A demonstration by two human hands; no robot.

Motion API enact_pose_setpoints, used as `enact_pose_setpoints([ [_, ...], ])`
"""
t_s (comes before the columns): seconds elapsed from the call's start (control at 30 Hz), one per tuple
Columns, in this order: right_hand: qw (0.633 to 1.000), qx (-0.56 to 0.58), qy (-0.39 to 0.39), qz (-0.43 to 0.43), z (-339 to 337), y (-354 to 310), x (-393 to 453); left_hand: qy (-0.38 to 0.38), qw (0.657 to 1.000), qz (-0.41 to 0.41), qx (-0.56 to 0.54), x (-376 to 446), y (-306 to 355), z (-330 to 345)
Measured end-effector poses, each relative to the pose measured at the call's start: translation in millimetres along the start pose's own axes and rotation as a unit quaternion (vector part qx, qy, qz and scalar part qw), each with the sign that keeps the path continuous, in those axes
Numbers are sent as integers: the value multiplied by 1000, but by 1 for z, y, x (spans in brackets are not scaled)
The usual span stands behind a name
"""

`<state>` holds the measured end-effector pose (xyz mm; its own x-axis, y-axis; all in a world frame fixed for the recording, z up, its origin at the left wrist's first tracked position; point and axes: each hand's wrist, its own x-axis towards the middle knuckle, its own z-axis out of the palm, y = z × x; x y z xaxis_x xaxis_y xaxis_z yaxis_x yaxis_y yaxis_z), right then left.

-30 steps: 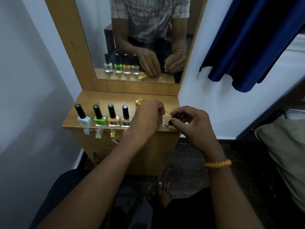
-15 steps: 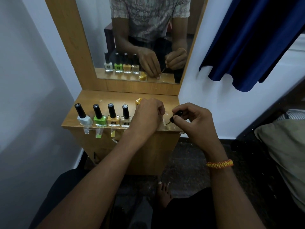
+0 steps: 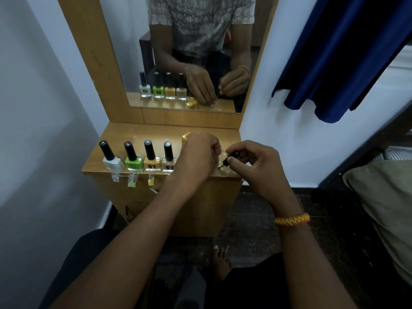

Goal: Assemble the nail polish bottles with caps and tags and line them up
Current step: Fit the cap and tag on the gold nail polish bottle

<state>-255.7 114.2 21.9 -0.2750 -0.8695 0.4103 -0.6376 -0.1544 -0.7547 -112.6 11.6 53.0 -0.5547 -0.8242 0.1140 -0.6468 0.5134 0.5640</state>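
Four bottles stand in a row near the front edge of the bench (image 3: 124,132), each with a black cap on: the white bottle (image 3: 113,164), the green bottle (image 3: 133,163), the orange bottle (image 3: 152,163) and the tan bottle (image 3: 168,165); small tags hang below at least three of them; those look done. The left hand (image 3: 196,157) curls over something I cannot see; its grip is unclear. The right hand (image 3: 252,163) pinches a black cap (image 3: 230,157) with its brush down; a yellow bottle (image 3: 185,137) waits behind, no cap yet.
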Motion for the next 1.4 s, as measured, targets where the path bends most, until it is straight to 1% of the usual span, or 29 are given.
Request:
enact_pose_setpoints([
  [0.07,1000,-8,-24,5,0,0,-1,-6,1000,-4,2,1,1,-1],
  [0.1,1000,-5,-25,6,-1,0,-2,-2,1000,-2,1,1,1,-1],
  [0.2,1000,1,14,4,-4,-1,-1,10,1000,1,-5,-1,-1,0],
  [0.27,999,-5,35,0,-3,-1,1,1,1000,-1,-3,-1,-1,-1],
  [0.37,999,-40,19,0,1,-2,0,2,1000,0,-5,0,-1,0],
  [0.43,999,-45,18,7,0,-3,-1,3,1000,-3,-9,-1,-1,-1],
  [0.57,998,-18,55,4,-5,-3,0,-18,1000,-3,-7,1,1,-4],
  [0.67,999,-34,34,10,0,-2,0,-21,1000,-5,1,1,2,-4],
  [0.73,999,-47,16,22,1,-2,-1,-6,1000,-1,0,0,1,-2],
  [0.83,999,-34,32,23,-3,-4,-2,9,1000,4,-8,-3,-1,0],
  [0.93,999,-24,49,0,-3,-6,0,10,1000,3,-9,-1,-1,0],
  [1.03,999,-44,19,4,2,-6,0,-2,1000,3,-2,0,0,-1],
  [1.1,999,-48,8,13,1,-6,-2,7,1000,8,-3,-1,-1,0],
  [1.27,999,-25,40,-8,0,-8,1,30,999,8,-17,-3,-5,4],
  [1.4,999,-43,2,7,3,-8,0,21,1000,9,-10,-2,-3,2],
])
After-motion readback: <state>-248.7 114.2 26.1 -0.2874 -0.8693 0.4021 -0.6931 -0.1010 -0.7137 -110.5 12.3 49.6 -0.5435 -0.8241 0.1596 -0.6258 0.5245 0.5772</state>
